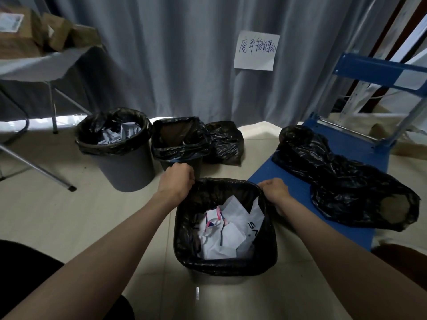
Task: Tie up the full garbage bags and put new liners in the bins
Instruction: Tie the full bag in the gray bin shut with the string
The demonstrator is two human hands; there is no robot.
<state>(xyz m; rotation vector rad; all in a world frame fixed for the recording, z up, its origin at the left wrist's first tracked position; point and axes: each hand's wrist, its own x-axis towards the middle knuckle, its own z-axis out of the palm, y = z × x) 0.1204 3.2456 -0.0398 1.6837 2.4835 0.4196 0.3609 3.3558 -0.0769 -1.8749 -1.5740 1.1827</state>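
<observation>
Bins on tiled floor. Far left, round bin (pixel 126 158), black liner, paper inside. Next, square bin (pixel 182 144), liner mostly empty, tied bag (pixel 225 142) just beside it. Front centre, near bin (pixel 225 229), liner (pixel 184 232) folded over rim, full of white paper (pixel 227 232). Left hand (pixel 176 181) fingers curled, gripping liner edge at far-left corner. Right hand (pixel 275 190) fingers curled, gripping liner edge at far-right corner. Right, two black bags (pixel 346 181) on blue cart (pixel 355 144).

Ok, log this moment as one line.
step: freeing liner from near bin | left hand: grips far-left rim | right hand: grips far-right rim | contents: paper waste
</observation>
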